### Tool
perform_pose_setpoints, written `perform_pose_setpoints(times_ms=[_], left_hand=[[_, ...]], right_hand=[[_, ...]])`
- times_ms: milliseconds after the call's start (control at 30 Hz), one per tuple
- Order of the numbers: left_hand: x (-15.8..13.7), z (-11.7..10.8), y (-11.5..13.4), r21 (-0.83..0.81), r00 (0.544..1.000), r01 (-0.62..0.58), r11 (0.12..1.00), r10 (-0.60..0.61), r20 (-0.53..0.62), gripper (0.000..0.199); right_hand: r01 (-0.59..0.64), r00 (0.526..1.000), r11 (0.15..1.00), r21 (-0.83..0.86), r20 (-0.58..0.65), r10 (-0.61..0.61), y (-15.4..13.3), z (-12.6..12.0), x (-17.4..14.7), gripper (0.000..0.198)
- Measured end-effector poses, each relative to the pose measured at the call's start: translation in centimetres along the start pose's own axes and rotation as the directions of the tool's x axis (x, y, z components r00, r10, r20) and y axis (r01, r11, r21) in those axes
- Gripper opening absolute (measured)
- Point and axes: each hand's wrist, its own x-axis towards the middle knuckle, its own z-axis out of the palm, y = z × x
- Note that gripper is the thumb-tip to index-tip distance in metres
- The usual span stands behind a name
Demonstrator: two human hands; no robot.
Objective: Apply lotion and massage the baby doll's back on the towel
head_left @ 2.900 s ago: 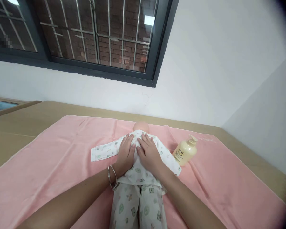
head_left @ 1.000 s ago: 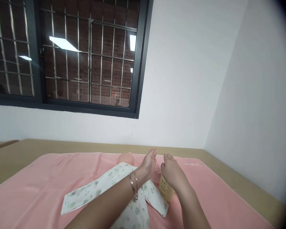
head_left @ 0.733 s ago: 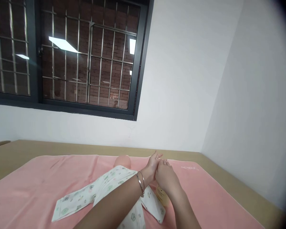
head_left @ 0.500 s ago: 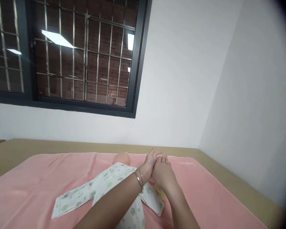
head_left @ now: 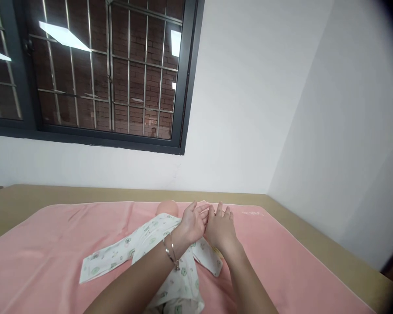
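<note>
My left hand [head_left: 194,221] is held palm up above a baby doll, its fingers apart and nothing in them. Beside it, my right hand [head_left: 220,224] is turned back upward with spread fingers, close to the left fingertips; whether they touch is hard to tell. A white long-sleeved baby garment [head_left: 155,226] with green and grey prints covers the doll lying on a pink mat. Only the rounded doll head [head_left: 167,208] shows past the collar. My forearms hide part of the garment. A bit of something yellow [head_left: 217,252] shows beside my right wrist.
The pink mat [head_left: 52,244] lies over a tan tabletop [head_left: 301,226]. White walls [head_left: 249,109] meet behind and to the right. A dark-framed window [head_left: 180,87] with metal bars is at the upper left.
My hands were pressed together at the palm edges; now they have drawn apart, the left moving leftward and opening palm up, the right spreading its fingers. The view has tilted slightly downward.
</note>
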Motion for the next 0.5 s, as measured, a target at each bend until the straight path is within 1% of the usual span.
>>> perform_pose_setpoints(times_ms=[133, 200, 267, 367, 500], left_hand=[[-4.7, -1.1, 1.3, -0.056, 0.999, 0.025, 0.998, -0.027, -0.023, 0.06], [-6.8, -1.7, 1.8, -0.074, 0.999, 0.033, 0.997, -0.036, -0.04, 0.059], [-8.4, -2.3, 2.2, -0.082, 0.997, 0.034, 0.996, -0.039, -0.06, 0.058], [-10.2, -3.0, 2.6, -0.092, 0.996, 0.025, 0.995, -0.032, -0.079, 0.058], [-11.6, -3.4, 3.5, -0.121, 0.997, -0.009, 0.993, -0.001, -0.081, 0.055]], right_hand=[[-0.006, 1.0, 0.999, 0.051, 0.005, 0.006, 0.6, -0.2, -0.4, 0.07], [-0.017, 1.0, 0.999, 0.049, 0.021, 0.016, 0.7, -0.5, -1.0, 0.067], [0.006, 1.0, 1.0, 0.028, 0.023, -0.007, 0.7, -0.6, -1.5, 0.065], [0.047, 0.999, 0.999, 0.012, 0.0, -0.047, 0.7, -0.7, -2.1, 0.061], [0.004, 1.0, 0.996, 0.088, -0.028, -0.001, 1.6, -0.7, -1.8, 0.06]])
